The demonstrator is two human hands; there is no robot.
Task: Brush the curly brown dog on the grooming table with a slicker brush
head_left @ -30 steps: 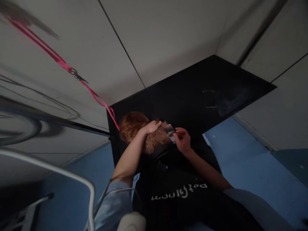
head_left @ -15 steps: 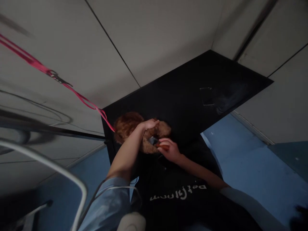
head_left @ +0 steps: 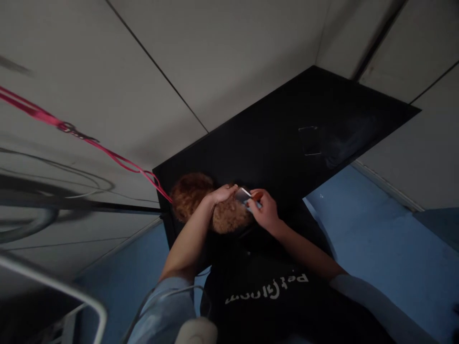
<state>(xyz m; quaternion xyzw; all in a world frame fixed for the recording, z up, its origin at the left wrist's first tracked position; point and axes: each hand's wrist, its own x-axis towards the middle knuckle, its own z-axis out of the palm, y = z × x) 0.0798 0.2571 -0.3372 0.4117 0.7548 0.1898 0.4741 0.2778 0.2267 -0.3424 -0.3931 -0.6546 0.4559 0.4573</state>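
A small dog with curly reddish-brown fur (head_left: 193, 193) stands on a black table (head_left: 287, 138) right in front of me. My left hand (head_left: 223, 192) lies on the dog's fur with its fingers curled over it. My right hand (head_left: 264, 210) is closed around a small brush (head_left: 244, 196) with a pale rectangular head and an orange handle, its head resting on the fur beside my left hand. A pink leash (head_left: 107, 153) runs from the dog's neck up to the left.
I wear a dark apron (head_left: 265, 296) with white lettering and light blue sleeves. Grey tiled flooring lies beyond the table, blue flooring at both sides. A white metal frame (head_left: 71, 296) stands at the lower left.
My right hand dipped low on the dog's near side half a second ago and has come back up to the fur by my left hand. The left hand has stayed on the dog.
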